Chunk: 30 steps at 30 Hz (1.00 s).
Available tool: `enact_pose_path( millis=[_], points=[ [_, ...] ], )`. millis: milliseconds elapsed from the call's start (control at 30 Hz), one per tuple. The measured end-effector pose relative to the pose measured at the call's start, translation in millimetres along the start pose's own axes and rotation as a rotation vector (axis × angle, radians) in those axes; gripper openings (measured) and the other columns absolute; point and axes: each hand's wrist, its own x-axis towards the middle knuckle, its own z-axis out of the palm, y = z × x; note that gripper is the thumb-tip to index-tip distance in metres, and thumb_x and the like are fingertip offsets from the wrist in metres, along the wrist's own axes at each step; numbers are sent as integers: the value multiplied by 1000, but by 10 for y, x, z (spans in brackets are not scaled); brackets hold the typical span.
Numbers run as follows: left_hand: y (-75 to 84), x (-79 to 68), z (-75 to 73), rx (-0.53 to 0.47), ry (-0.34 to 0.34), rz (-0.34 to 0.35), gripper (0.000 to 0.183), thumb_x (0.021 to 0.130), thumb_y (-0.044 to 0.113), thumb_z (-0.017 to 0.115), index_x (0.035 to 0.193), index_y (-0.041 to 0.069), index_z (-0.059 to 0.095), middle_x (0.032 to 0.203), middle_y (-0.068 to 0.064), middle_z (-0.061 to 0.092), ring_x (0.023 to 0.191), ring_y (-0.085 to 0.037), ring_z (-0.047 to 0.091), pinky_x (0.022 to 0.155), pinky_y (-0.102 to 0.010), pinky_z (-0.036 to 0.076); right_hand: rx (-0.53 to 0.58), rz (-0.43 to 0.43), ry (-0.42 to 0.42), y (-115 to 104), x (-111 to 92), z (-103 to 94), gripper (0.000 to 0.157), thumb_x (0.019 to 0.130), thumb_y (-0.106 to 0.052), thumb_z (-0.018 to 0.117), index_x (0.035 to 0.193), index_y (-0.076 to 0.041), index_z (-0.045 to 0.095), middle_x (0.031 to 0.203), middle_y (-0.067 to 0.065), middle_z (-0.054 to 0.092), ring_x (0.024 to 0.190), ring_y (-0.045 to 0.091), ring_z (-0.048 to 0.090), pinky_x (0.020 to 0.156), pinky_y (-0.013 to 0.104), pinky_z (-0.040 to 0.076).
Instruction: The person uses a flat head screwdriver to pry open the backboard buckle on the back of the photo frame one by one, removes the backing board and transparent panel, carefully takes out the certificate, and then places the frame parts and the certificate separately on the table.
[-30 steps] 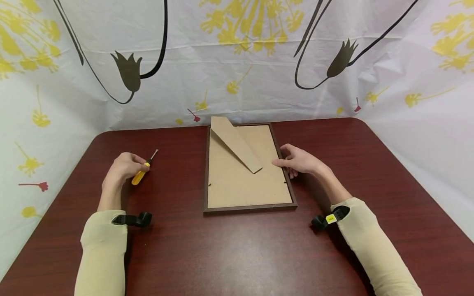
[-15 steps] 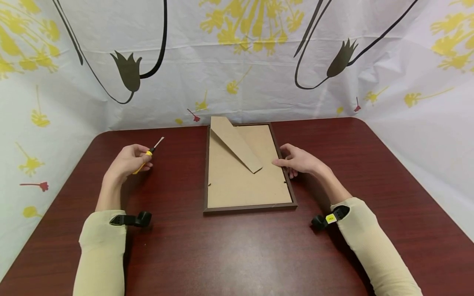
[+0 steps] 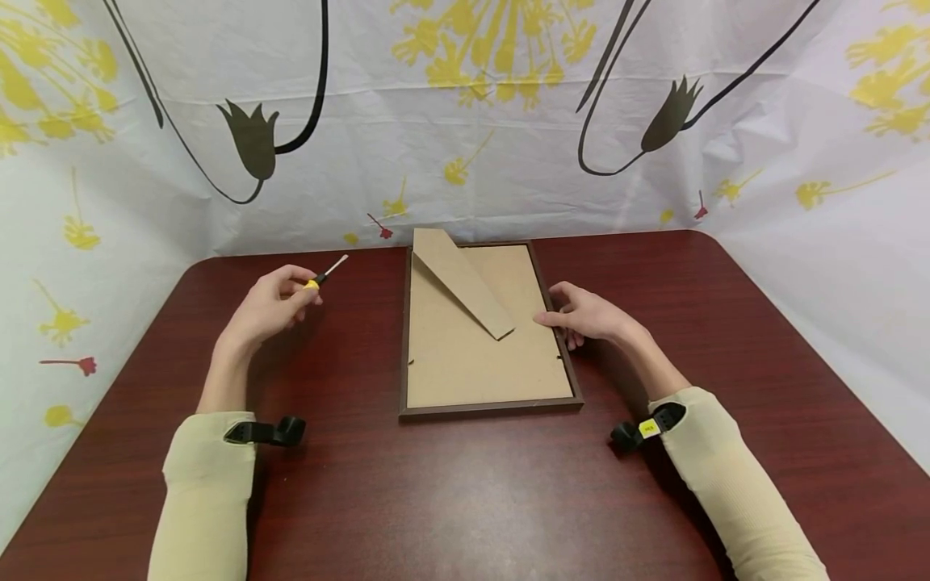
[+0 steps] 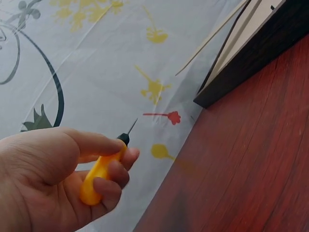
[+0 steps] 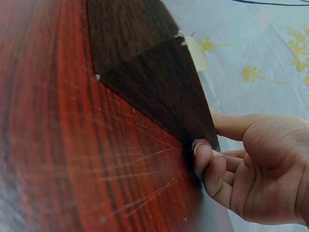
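Picture frame (image 3: 491,411) lies back side up on the table (image 3: 465,492), in the middle of the head view, its far edge close to the cloth (image 3: 538,194) that rises across the top. As far as can be judged, the setting-up is done: the back is exposed, one hand steadies it and the other has a tool. The right hand (image 3: 584,313), right of centre, pinches the long right side, thumb over the top and fingers about the outer edge. The left hand (image 3: 272,304), in the left half, is wrapped round a yellow-handled screwdriver (image 3: 320,278), whose blade points to the upper right, well apart from the wooden rim, and appears to touch nothing.

Work on the back itself looks mostly left to do. The backing board (image 3: 483,367) sits within the rim, and the stand leg (image 3: 463,282) slants over it from the upper left, its far end raised off the board. Small dark tabs (image 3: 559,357) show at the right and left inner edges; whether they are bent up or pressed flat is too small to tell. With the blade away from them, tool work there seems not under way.
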Motion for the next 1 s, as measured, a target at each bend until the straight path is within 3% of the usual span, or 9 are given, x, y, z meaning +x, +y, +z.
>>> enact_pose_path(
  millis=[133, 267, 467, 600, 833, 1000],
  points=[
    [65, 8, 32, 12, 9, 33, 35, 105, 19, 56, 132, -5, 53, 97, -13, 67, 69, -15, 51, 60, -25, 42, 2, -2, 1, -5, -5, 0, 79, 98, -35, 68, 153, 2, 25, 72, 10, 58, 56, 23, 60, 58, 36, 51],
    [119, 8, 67, 37, 18, 36, 36, 104, 21, 60, 130, -3, 56, 102, -18, 69, 77, -14, 56, 66, -24, 45, 1, -6, 0, 8, 4, -8, 79, 98, -34, 68, 153, 2, 24, 71, 10, 58, 56, 24, 59, 59, 36, 51],
    [190, 4, 116, 71, 27, 32, 34, 101, 23, 64, 124, -1, 59, 103, -23, 71, 93, -28, 65, 75, -26, 48, 5, 0, 0, 13, 10, -14, 80, 98, -35, 68, 153, 1, 24, 72, 10, 58, 56, 24, 59, 58, 37, 51],
    [242, 10, 149, 66, 26, 29, 34, 100, 25, 65, 119, -2, 60, 96, -19, 72, 82, -22, 64, 70, -24, 48, 8, 1, -3, 19, 15, -14, 81, 98, -35, 68, 154, 2, 23, 72, 10, 58, 56, 23, 59, 59, 37, 51],
    [319, 18, 227, 76, 5, 65, 26, 100, 23, 65, 114, 1, 63, 92, -21, 70, 82, -33, 62, 70, -28, 48, 13, 0, -5, 55, 32, -6, 79, 98, -35, 68, 152, 2, 24, 71, 9, 57, 56, 23, 58, 58, 35, 51],
    [387, 37, 311, 51, -40, 90, 25, 100, 24, 66, 113, 3, 65, 89, -20, 68, 69, -23, 57, 62, -29, 47, 19, -1, -3, 57, 21, 4, 77, 98, -35, 68, 152, 2, 25, 72, 10, 57, 56, 23, 59, 58, 34, 51]
  ],
)
